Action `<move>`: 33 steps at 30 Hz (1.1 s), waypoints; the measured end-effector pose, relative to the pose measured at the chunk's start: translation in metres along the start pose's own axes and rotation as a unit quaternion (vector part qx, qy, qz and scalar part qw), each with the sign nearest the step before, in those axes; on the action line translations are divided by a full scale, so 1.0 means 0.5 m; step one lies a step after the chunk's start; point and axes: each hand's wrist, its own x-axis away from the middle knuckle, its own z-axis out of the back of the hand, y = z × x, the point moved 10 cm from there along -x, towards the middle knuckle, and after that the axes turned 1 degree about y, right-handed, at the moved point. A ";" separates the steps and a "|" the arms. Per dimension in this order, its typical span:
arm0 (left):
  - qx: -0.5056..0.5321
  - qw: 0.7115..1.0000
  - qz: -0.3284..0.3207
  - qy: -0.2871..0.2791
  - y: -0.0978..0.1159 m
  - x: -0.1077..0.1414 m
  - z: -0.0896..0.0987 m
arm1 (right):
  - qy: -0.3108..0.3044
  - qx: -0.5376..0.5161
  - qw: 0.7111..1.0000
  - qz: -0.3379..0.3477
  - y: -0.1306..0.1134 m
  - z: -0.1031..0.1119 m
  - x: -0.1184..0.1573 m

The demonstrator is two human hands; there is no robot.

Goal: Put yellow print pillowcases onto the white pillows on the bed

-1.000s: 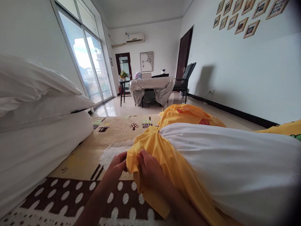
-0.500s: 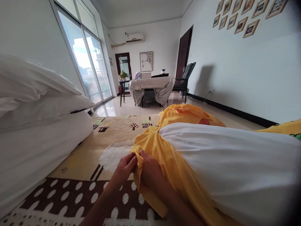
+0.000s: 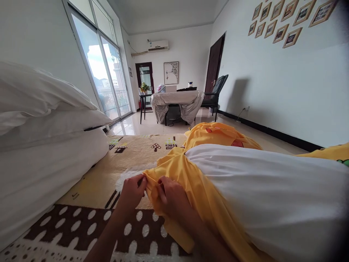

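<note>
A yellow fabric cover (image 3: 201, 183) lies bunched around a white padded piece of bedding (image 3: 261, 182), which spreads to the right. My left hand (image 3: 132, 189) pinches the cover's edge between thumb and fingers and holds it out to the left. Close beside it, my right hand (image 3: 174, 196) is closed on the same cloth, with its thumb and fingertips near the edge. A loose strip of the cover hangs below the right hand. Some of the fabric is hidden under my right forearm.
Beneath is a beige and brown patterned blanket (image 3: 128, 156). White pillows and bedding (image 3: 54, 120) are piled at the left. Beyond the bed stand a covered table (image 3: 178, 96), a black chair (image 3: 216, 91) and a small plant table (image 3: 143, 96).
My left hand has moved left and slightly away from my right hand, drawing the cover's edge out with it. My right hand has stayed almost in place.
</note>
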 end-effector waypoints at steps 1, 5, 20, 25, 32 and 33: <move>-0.024 1.000 0.003 0.001 -0.007 -0.004 0.010 | 0.005 -0.009 1.000 0.003 -0.001 0.003 0.001; -0.035 0.999 0.021 0.023 -0.038 -0.022 0.033 | 0.004 -0.015 1.000 0.004 -0.006 0.010 0.004; 0.317 0.943 0.082 0.065 -0.165 -0.072 -0.002 | 0.152 0.211 0.963 -0.065 0.045 0.201 0.099; 0.386 0.914 0.083 0.096 -0.170 -0.072 -0.011 | 0.136 0.194 0.964 -0.121 0.151 0.157 0.229; 0.347 0.924 0.099 0.127 -0.191 -0.069 0.002 | 0.125 0.261 0.929 -0.232 0.240 0.116 0.366; 0.349 0.925 0.102 0.113 -0.192 -0.069 -0.004 | 0.136 0.282 0.924 -0.219 0.238 0.122 0.369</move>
